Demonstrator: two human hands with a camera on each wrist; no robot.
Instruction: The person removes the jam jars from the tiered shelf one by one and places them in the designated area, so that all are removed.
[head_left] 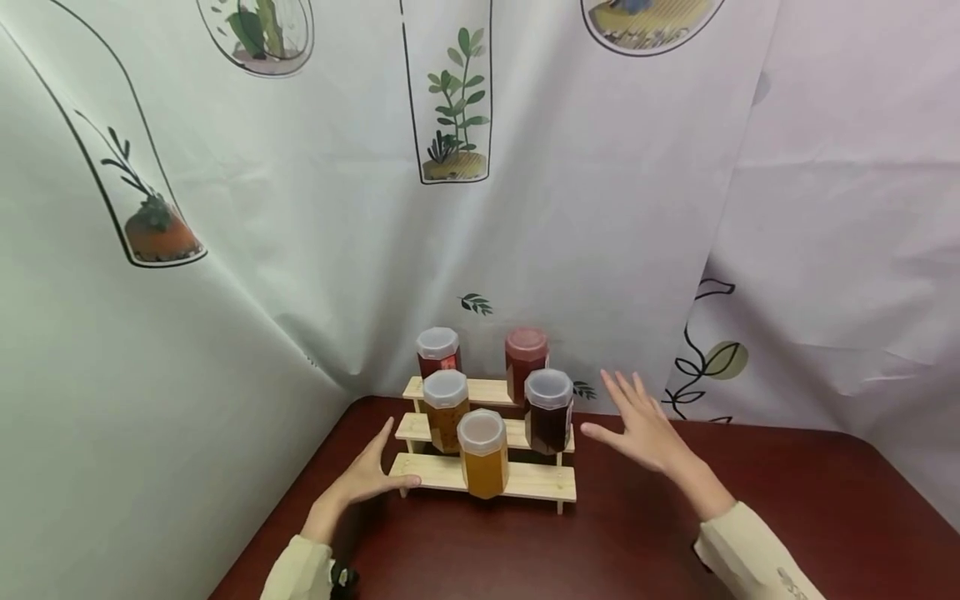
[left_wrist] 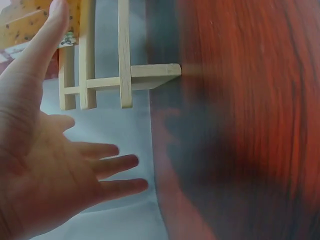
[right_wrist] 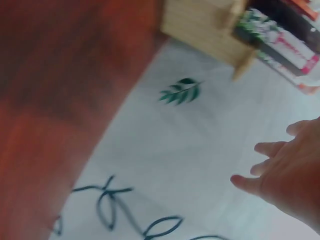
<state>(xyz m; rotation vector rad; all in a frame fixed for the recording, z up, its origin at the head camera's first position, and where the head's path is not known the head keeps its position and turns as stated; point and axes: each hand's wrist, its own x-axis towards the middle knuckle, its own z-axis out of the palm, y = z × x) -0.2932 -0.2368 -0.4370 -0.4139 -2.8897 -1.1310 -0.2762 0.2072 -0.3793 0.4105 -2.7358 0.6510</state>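
Observation:
A three-step wooden rack point(head_left: 532, 481) holds several lidded jars. An orange-yellow jar point(head_left: 484, 471) stands on the front step. The middle step carries a seedy amber jar point(head_left: 447, 421) and a dark purple jar point(head_left: 548, 421). Behind them, on the top step, are a red jar point(head_left: 435, 364) with a whitish lid and a dark red jar point(head_left: 522, 375). At the rack's left end my left hand point(head_left: 367, 473) has its fingers spread, the thumb tip overlapping the front step in the head view. My right hand point(head_left: 643, 427), fingers spread, hovers right of the rack, holding nothing.
The rack stands on a dark red wooden table point(head_left: 480, 550) near its back edge. A whitish hanging cloth point(head_left: 600, 208) printed with plants rises behind the table, and more cloth point(head_left: 112, 417) runs along the left side.

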